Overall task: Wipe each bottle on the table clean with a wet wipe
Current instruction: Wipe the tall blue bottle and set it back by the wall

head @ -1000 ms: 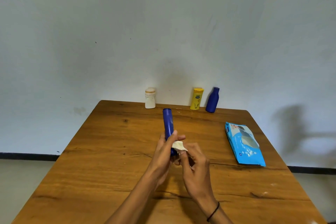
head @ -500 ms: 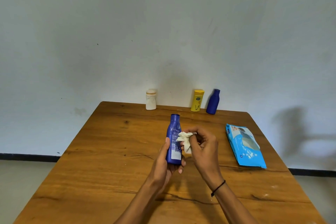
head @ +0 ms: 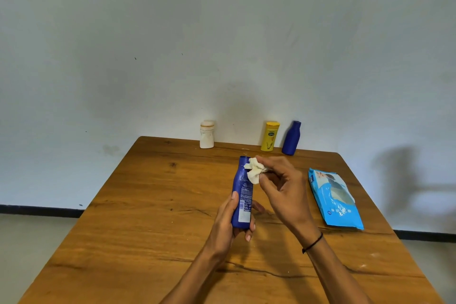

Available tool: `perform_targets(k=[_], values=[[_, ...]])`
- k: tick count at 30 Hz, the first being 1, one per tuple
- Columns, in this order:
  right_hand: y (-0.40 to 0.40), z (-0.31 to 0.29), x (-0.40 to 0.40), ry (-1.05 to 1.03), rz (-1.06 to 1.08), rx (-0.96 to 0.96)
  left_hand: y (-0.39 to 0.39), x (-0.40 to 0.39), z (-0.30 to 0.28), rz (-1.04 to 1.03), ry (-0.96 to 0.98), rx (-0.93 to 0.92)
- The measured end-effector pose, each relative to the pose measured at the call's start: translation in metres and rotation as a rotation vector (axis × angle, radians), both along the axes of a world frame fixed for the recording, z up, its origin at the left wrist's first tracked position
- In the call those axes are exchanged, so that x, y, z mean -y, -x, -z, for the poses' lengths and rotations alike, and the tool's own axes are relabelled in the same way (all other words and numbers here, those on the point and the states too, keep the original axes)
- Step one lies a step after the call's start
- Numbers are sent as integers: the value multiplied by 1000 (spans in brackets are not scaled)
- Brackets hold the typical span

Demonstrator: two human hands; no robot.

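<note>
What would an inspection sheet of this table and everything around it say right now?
Surface: wooden table, grain and dark cracks showing.
Job's things: blue bottle held upright over the table; crumpled wipe against its upper part; white bottle, yellow bottle and small blue bottle standing along the far edge; wipes pack lying flat at the right.
Clutter: nothing seen.
Grippers: left hand grips the blue bottle's lower half; right hand pinches the wipe.
Cables: nothing seen.
Surroundings: pale wall, dark skirting, light floor.
</note>
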State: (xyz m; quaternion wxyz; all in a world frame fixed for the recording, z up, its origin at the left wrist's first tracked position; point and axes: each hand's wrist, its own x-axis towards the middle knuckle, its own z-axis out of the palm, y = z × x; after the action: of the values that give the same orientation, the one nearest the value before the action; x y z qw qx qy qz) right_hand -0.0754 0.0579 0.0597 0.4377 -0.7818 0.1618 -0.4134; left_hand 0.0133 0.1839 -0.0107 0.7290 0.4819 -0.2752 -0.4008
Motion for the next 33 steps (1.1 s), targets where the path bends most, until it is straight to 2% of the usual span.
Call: perform_targets(k=[7,13,18,25,30,33], values=[[-10,-2,-3,287,225,51,9,2,-2,-13,-15,85],[-10,10,-8,575,123,-144,10,4,-3,-70,-41,187],[-4,14,-6,612,43,-161,7,3,-1,-92,-74,288],[-18,-3,9,534,102,-156,7,-2,-3,-58,-90,305],[-3,2,-10,575,-119,-185,0,-3,-2,-81,-148,411],[-2,0,-6,581,-130,-204,-1,-4,0,-74,-161,494]])
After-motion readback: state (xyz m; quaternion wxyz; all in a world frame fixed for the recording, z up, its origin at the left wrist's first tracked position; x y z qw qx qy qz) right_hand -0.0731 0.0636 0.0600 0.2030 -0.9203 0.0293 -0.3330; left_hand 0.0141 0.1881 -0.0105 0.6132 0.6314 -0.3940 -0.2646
